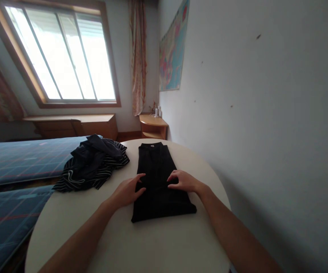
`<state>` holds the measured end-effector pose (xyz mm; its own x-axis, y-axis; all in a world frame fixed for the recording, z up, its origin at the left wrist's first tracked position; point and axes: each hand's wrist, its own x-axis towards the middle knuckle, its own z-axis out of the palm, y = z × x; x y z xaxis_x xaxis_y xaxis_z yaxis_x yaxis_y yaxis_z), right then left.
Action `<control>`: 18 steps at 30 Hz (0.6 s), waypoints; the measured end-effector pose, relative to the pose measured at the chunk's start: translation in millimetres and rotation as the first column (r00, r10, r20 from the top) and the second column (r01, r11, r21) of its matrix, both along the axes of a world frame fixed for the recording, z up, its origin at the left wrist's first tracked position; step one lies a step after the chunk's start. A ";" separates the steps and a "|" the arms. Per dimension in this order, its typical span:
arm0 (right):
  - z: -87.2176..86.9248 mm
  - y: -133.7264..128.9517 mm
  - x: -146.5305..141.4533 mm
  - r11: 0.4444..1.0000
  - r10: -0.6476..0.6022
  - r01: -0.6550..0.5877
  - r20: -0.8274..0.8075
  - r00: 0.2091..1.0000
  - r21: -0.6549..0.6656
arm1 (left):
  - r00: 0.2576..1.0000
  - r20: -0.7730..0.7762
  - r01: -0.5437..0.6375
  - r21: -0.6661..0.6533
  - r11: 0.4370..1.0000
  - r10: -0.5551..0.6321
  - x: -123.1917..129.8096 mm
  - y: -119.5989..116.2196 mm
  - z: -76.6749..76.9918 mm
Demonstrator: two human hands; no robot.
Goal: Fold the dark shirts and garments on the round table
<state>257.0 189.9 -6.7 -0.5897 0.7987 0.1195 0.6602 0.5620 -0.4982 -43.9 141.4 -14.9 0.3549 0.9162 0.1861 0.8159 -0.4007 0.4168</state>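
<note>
A black garment [161, 203] lies folded flat into a long panel, narrower at its far end, where a band and a small pale label show. Whether it is a shirt or trousers I cannot tell. My left hand [127, 191] rests at its left edge, thumb and forefinger spread apart on the cloth. At the right edge, my right hand [185, 181] touches the fabric with thumb and fingers bent and a gap between them. Neither hand has visibly gathered up any cloth.
The garment lies on a round white table [164, 246]. A heap of dark and striped clothes [94, 163] sits at its left edge, beside blue plaid mattresses [24, 159]. A wall [266, 132] runs close along the right. Behind are a corner shelf [154, 120] and a desk [96, 118].
</note>
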 end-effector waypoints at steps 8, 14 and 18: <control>9.5 -21.6 -8.7 0.983 0.063 -0.055 0.042 0.997 -0.176 | 0.992 -0.069 0.102 -0.035 0.994 -0.105 -2.7 -24.5 7.9; 7.0 -23.5 -6.1 0.992 0.055 -0.050 0.043 0.998 -0.118 | 0.984 0.013 0.175 0.004 0.984 -0.175 1.7 -24.1 11.9; 5.6 -24.0 -6.8 0.994 0.040 -0.034 0.060 0.997 -0.109 | 0.984 0.071 0.159 0.063 0.985 -0.163 2.8 -22.8 14.5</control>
